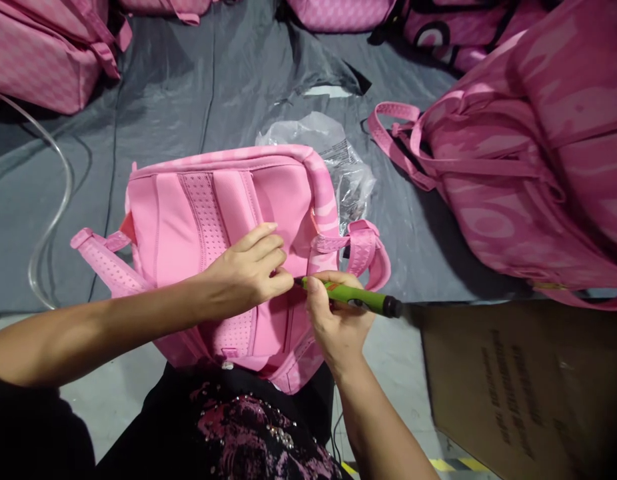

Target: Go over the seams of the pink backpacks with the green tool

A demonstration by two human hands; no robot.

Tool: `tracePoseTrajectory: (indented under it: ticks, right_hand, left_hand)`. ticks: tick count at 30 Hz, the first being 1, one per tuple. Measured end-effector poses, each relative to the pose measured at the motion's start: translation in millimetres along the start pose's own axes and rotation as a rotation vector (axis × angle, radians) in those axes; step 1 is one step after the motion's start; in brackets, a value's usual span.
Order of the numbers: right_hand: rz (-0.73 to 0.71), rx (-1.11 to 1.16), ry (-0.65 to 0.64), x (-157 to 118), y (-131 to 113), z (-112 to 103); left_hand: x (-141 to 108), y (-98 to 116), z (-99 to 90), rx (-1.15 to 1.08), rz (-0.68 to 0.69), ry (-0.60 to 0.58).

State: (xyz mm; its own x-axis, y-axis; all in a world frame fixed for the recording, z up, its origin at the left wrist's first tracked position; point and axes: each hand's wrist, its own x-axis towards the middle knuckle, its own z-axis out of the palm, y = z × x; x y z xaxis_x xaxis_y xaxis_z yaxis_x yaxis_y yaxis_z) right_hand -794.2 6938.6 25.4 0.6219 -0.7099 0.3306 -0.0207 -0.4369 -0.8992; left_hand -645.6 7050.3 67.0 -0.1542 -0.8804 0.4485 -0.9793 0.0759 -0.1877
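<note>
Grip of the right hand (344,325) is closed around a green marker (361,297), one dark end beside the fingertips of the left hand (248,268). Those fingers are curled over the back panel of a pink backpack (283,193); whether they pinch it, I cannot tell. That backpack lies across the near edge of the worktop (163,100), partly overhanging. Clear plastic (316,130) sits just behind it, and a larger pink bag (493,200) rests by the near right corner.
</note>
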Motion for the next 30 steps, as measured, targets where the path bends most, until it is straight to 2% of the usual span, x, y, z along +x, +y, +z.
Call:
tracePoseTrajectory:
  ticks: [10, 19, 23, 26, 30]
  right_hand:
    - [-0.082, -0.058, -0.005, -3, 0, -1]
    - [-0.072, -0.082, -0.033, -7, 3, -5]
    - [-0.076, -0.114, -0.064, -7, 4, -5]
    - [-0.117, -0.138, -0.034, -9, 6, -4]
    - [-0.087, -0.053, -0.015, -20, 9, 0]
  left_hand:
    - [-2, 0, -0.7, 0.022, -0.002, -0.029]
    - [-2, 2, -1.5, 0.018, -0.002, -0.042]
    - [3, -13, -5.2, -0.002, 0.084, -0.068]
    - [12, -33, -8.5, -0.026, 0.214, -0.154]
    - [26, -47, -21.0, 0.026, 0.153, -0.348]
